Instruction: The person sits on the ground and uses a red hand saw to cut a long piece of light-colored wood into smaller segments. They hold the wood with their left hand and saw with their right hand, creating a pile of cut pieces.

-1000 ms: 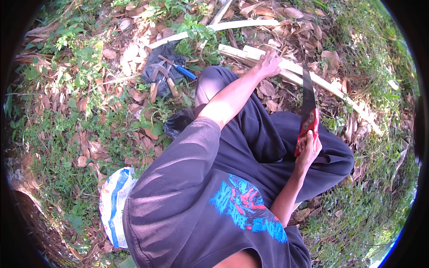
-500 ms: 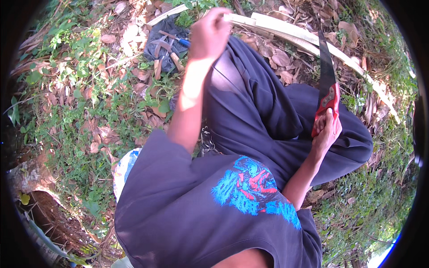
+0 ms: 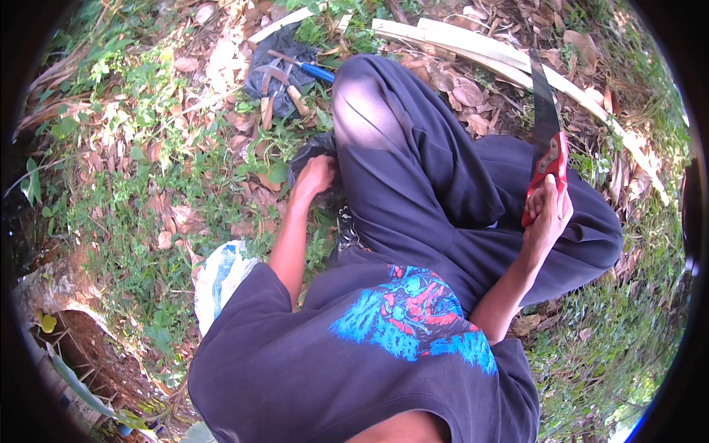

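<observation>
My right hand (image 3: 547, 211) is wrapped round the red handle of a hand saw (image 3: 547, 122). The saw's dark blade points away from me, its far end over pale strips of wood or bamboo (image 3: 487, 50). Beside my left thigh, my left hand (image 3: 317, 174) is low, its fingers curled in against a piece of dark plastic (image 3: 304, 153). Whatever those fingers hold, if anything, is hidden.
Ahead on the left, a dark plastic bag (image 3: 284, 44) lies under a blue-handled tool (image 3: 316, 71) and wooden-handled tools (image 3: 275, 90). A white and blue sack (image 3: 221, 279) sits by my left side. Leaves and low plants cover the ground around my crossed legs.
My left hand has come down and back from above the knee to the dark plastic beside my thigh. The right hand keeps hold of the saw, almost still.
</observation>
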`<control>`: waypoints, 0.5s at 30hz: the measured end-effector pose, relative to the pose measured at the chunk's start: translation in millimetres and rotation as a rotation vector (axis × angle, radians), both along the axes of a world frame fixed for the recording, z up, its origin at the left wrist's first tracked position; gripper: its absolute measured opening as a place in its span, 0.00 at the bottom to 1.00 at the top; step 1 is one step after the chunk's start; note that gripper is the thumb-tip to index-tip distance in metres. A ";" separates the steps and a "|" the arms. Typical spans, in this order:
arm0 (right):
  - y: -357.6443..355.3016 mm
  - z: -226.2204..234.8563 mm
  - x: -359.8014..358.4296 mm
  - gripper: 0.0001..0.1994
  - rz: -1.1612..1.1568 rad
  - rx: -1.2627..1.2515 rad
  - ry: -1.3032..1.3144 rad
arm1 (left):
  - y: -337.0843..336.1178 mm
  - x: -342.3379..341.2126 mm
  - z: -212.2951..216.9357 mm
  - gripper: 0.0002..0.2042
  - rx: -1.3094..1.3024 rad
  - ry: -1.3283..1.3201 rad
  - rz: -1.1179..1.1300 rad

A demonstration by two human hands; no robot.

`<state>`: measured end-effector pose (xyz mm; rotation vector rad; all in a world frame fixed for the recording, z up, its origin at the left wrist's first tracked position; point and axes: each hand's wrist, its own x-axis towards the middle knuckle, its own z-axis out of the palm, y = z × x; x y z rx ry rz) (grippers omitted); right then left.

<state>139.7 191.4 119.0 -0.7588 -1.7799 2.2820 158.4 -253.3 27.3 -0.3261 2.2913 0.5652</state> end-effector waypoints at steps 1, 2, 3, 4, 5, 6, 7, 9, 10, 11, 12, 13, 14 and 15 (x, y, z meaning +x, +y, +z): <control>1.8 0.0 1.1 0.13 -0.006 -0.011 0.002 | -2.3 7.2 -15.8 0.11 0.162 0.013 0.185; 2.9 -0.7 2.3 0.13 -0.008 -0.023 0.001 | 3.4 11.2 -17.5 0.11 0.159 0.063 0.230; 4.7 -2.1 3.8 0.13 -0.017 -0.031 -0.001 | 11.7 15.5 -19.9 0.10 0.156 0.112 0.276; 5.3 -1.4 2.8 0.13 -0.023 -0.029 -0.008 | 15.6 15.0 -23.4 0.10 0.151 0.169 0.322; 4.1 0.8 3.3 0.13 -0.023 -0.028 -0.019 | 7.6 22.2 -40.0 0.11 0.170 0.216 0.354; 3.3 2.5 3.8 0.13 -0.022 -0.027 -0.030 | 2.2 30.2 -57.0 0.12 0.107 0.322 0.308; 2.9 2.2 3.8 0.13 -0.026 -0.025 -0.031 | 7.5 32.6 -61.0 0.13 0.044 0.426 0.263; 1.9 1.9 3.5 0.13 -0.032 -0.024 -0.034 | 13.5 38.4 -65.7 0.16 -0.006 0.495 0.173; 1.0 1.6 2.3 0.13 -0.035 -0.016 -0.032 | 24.0 33.6 -55.3 0.17 -0.043 0.514 0.167; 0.3 2.3 1.9 0.13 -0.036 -0.008 -0.033 | 35.8 30.1 -44.2 0.17 -0.082 0.531 0.163; -0.5 2.6 1.8 0.13 -0.038 -0.001 -0.033 | 41.6 28.8 -39.4 0.18 -0.120 0.549 0.158; -0.3 2.3 1.8 0.13 -0.032 0.001 -0.030 | 42.0 28.8 -40.7 0.18 -0.121 0.545 0.198; 0.2 1.0 2.3 0.13 -0.026 0.003 -0.027 | 41.5 28.8 -43.5 0.19 -0.123 0.541 0.237; 0.3 0.3 2.7 0.13 -0.022 0.005 -0.024 | 40.4 29.0 -45.8 0.19 -0.123 0.537 0.275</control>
